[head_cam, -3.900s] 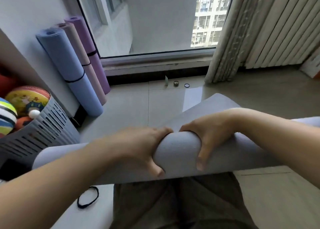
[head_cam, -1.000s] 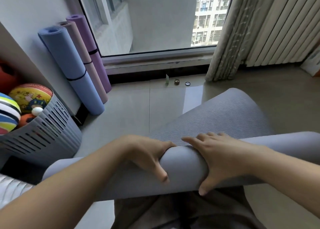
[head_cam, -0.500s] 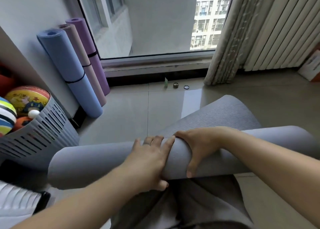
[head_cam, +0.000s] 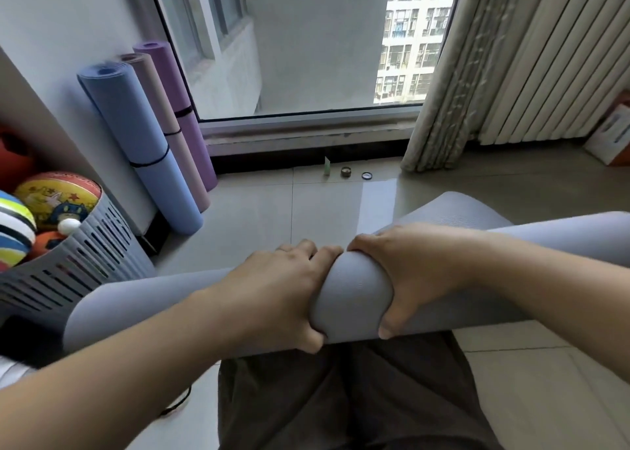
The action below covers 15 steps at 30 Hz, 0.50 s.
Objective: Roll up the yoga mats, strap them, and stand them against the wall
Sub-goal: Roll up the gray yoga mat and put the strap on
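A grey yoga mat (head_cam: 354,292) lies rolled across the floor in front of my knees, with a short unrolled flap (head_cam: 450,211) stretching toward the window. My left hand (head_cam: 283,289) grips the roll near its middle, fingers over the top and thumb underneath. Right beside it my right hand (head_cam: 405,272) grips the roll the same way. Three rolled mats stand against the left wall, each with a black strap: blue (head_cam: 143,142), beige-pink (head_cam: 163,122) and purple (head_cam: 177,105). A black strap (head_cam: 179,400) lies on the floor by my left knee, partly hidden by my arm.
A grey slotted basket (head_cam: 78,262) full of balls stands at the left. Small items (head_cam: 346,172) sit on the tiles below the window sill. Curtains (head_cam: 477,67) hang at the right, with a white box (head_cam: 610,136) in the far right corner.
The mat has been rolled further toward the window, so the flat flap is shorter. My left hand went from lying flat on the roll to gripping it.
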Available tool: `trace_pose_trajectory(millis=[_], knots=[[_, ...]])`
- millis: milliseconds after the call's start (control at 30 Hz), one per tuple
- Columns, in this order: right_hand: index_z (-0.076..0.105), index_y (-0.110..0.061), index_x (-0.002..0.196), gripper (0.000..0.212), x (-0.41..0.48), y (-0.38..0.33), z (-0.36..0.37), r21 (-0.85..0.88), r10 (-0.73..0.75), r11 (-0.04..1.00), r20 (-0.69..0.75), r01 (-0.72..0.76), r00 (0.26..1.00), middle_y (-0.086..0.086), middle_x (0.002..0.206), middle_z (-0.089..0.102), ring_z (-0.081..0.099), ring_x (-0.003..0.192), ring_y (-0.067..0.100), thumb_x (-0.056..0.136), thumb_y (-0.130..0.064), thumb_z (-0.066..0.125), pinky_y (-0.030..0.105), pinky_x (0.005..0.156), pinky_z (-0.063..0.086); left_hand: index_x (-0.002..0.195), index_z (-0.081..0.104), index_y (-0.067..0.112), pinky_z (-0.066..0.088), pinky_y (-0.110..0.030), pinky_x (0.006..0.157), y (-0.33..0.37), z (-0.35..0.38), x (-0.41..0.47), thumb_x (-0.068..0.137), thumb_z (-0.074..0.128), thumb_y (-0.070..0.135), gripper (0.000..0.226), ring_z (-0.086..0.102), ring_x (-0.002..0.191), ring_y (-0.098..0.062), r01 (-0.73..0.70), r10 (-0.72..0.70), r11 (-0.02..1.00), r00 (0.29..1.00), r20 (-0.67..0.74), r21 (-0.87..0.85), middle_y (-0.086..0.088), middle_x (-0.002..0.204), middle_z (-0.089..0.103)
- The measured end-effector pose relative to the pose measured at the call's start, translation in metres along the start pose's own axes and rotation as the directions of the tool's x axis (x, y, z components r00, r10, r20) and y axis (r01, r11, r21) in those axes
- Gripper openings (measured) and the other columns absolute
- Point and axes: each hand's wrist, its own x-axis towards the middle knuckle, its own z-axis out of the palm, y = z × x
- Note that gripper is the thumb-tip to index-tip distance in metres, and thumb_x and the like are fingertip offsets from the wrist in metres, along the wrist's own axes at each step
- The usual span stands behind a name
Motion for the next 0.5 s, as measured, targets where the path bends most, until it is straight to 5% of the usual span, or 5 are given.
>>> trace_pose_trajectory(millis=[167,267,333,433,500], knots=[[0.036,-0.038,0.129,0.091,-0.007,-0.013,0.042,0.171,-0.024,0.985,0.180,-0.007,0.983,-0.014,0.120,0.057,0.055,0.106,0.011,0.054,-0.067,0.079,0.032,0.091,0.047,0.132,0.024,0.044,0.049,-0.034,0.088,0.013,0.024,-0.016,0.060,0.069,0.053,0.085,0.055,0.103,-0.016,-0.034,0.057,0.991,0.982,0.181,-0.128,0.011,0.114,0.049],[0.017,-0.037,0.145,0.107,-0.017,-0.014,0.055,0.148,0.004,0.989,0.067,-0.014,0.998,-0.012,0.140,0.041,0.042,0.126,0.013,0.059,-0.074,0.070,0.034,0.106,0.034,0.133,0.027,0.047,0.046,-0.030,0.093,0.003,0.028,-0.007,0.063,0.072,0.049,0.083,0.052,0.108,-0.009,0.037,0.035,0.972,0.954,0.298,-0.233,0.017,0.119,0.050],[0.006,-0.034,0.148,0.112,-0.027,-0.018,0.059,0.008,0.003,1.000,-0.058,-0.003,0.998,-0.010,0.145,0.030,0.033,0.131,0.017,0.061,-0.078,0.062,0.039,0.110,0.026,0.136,0.030,0.046,0.044,-0.031,0.098,-0.014,0.021,0.013,0.066,0.079,0.045,0.085,0.051,0.114,-0.005,0.104,0.073,0.937,0.875,0.478,-0.333,0.019,0.127,0.050],[0.001,-0.029,0.147,0.118,-0.025,-0.025,0.072,-0.108,0.002,0.994,-0.093,-0.012,0.996,-0.004,0.143,0.028,0.032,0.129,0.020,0.059,-0.074,0.066,0.043,0.107,0.028,0.139,0.028,0.047,0.041,-0.036,0.105,-0.030,0.016,0.041,0.062,0.080,0.055,0.093,0.050,0.122,-0.007,0.164,0.112,0.926,0.740,0.663,-0.339,0.019,0.134,0.050],[0.007,-0.031,0.146,0.117,-0.013,-0.019,0.072,-0.080,0.035,0.996,-0.064,-0.040,0.997,-0.005,0.138,0.035,0.037,0.124,0.020,0.057,-0.070,0.071,0.043,0.102,0.034,0.142,0.027,0.047,0.038,-0.037,0.108,-0.034,0.014,0.050,0.063,0.077,0.061,0.095,0.047,0.127,-0.009,0.189,0.079,0.932,0.730,0.679,-0.310,0.017,0.138,0.046]])
